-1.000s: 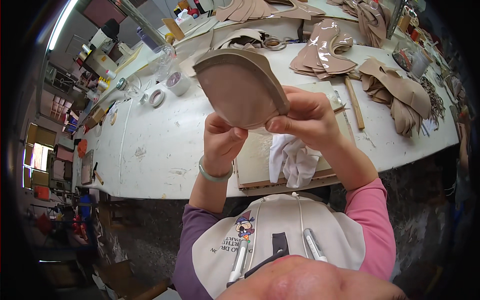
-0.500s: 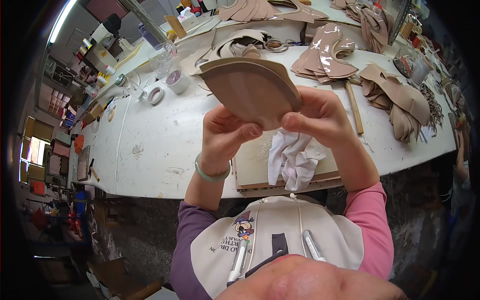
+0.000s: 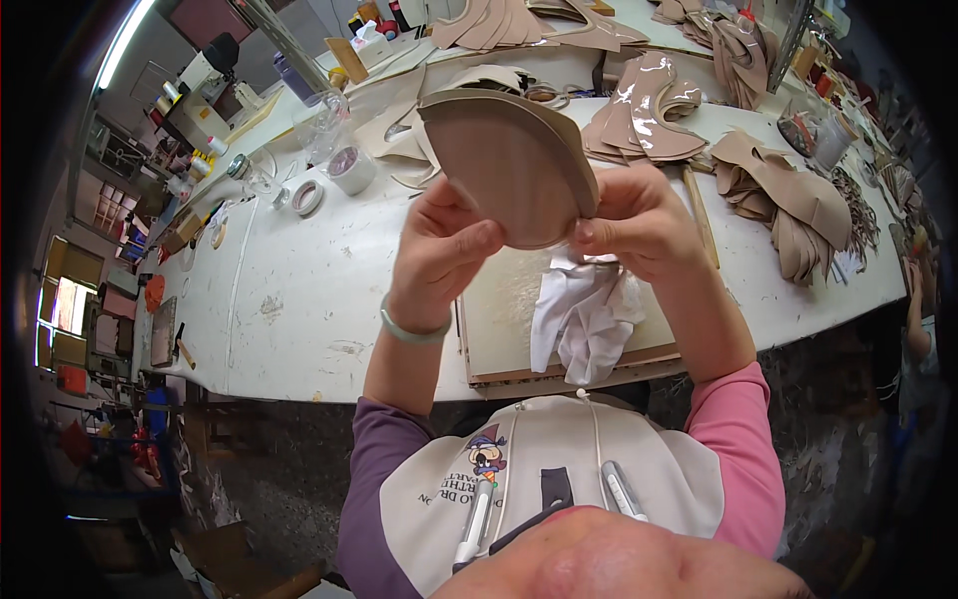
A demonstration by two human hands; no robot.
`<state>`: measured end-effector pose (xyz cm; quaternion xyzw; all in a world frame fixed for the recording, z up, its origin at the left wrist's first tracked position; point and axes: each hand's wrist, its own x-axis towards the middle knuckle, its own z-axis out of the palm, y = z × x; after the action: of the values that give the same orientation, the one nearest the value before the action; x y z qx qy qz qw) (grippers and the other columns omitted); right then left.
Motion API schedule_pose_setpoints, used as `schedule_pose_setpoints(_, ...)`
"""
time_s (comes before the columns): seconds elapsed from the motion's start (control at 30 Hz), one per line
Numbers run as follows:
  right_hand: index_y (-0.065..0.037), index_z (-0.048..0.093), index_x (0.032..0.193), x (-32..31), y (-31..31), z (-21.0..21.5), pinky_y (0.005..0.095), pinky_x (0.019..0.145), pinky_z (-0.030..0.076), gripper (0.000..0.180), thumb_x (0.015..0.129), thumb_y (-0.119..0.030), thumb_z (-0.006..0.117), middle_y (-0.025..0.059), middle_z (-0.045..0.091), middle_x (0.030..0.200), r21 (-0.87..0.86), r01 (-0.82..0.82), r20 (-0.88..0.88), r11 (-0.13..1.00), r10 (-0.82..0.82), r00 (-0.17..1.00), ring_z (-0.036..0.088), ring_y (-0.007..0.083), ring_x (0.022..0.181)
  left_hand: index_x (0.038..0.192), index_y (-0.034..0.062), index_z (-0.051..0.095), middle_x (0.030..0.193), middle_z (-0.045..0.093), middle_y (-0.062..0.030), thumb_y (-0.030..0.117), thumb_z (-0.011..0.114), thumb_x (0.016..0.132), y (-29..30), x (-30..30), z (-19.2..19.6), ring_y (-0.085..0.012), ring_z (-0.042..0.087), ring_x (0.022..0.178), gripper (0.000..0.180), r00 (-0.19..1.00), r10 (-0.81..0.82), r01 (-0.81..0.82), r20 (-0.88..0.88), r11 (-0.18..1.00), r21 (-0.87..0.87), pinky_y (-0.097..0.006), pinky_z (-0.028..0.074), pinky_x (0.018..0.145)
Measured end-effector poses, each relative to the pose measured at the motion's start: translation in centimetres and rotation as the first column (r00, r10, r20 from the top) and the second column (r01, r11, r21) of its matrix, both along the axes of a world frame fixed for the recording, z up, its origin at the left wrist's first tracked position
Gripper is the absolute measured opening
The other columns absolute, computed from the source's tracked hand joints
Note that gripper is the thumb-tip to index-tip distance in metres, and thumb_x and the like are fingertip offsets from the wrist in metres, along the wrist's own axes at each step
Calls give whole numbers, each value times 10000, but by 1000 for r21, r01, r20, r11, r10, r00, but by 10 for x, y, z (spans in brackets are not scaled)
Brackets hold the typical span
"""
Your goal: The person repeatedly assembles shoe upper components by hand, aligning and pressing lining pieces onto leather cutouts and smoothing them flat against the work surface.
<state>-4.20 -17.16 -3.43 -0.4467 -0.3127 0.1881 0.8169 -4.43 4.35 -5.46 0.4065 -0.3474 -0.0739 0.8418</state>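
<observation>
A rounded, cupped beige leather shoe upper piece (image 3: 509, 170) is held up above the table between both hands. My left hand (image 3: 439, 250) pinches its lower left edge, thumb on the near face and the other fingers behind. On the lower right edge my right hand (image 3: 639, 222) grips it the same way, thumb tip close to the rim. A second layer shows along the piece's upper and right edge. Below the hands, a crumpled white cloth (image 3: 589, 317) lies on a flat board (image 3: 491, 334) at the table's near edge.
Stacks of glossy beige leather pieces (image 3: 639, 115) and more folded pieces (image 3: 783, 200) lie to the right and back. A wooden-handled tool (image 3: 701, 215) rests behind my right wrist. Left of centre stand a tape roll (image 3: 307, 198), a white tub (image 3: 351, 172) and a glass jar (image 3: 261, 180).
The leather piece has turned and tilted in my hands, its face now steeper and shifted slightly right. My left hand has moved up a little; both hands keep their hold.
</observation>
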Motion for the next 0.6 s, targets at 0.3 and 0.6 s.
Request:
schedule_pose_setpoints(0.3,53,634,1019,-10,8,15,225,685,454,242,888,-151,646,38,643,850,-175,382,334,907,-310,890,564,74,776,1026,-18,599,955,664,-60,161,598,924,-29,13,36,-90,595,866,206,734,644,-659,216,752,-1,-226,477,781)
schedule_pose_setpoints(0.6,15,584,932,11,17,-34,220,564,442,198,893,-173,631,78,589,675,-126,594,630,794,-399,666,566,79,625,1033,45,561,941,643,-72,267,548,944,-45,44,70,-148,642,807,239,742,664,-670,-90,731,-128,-287,561,676)
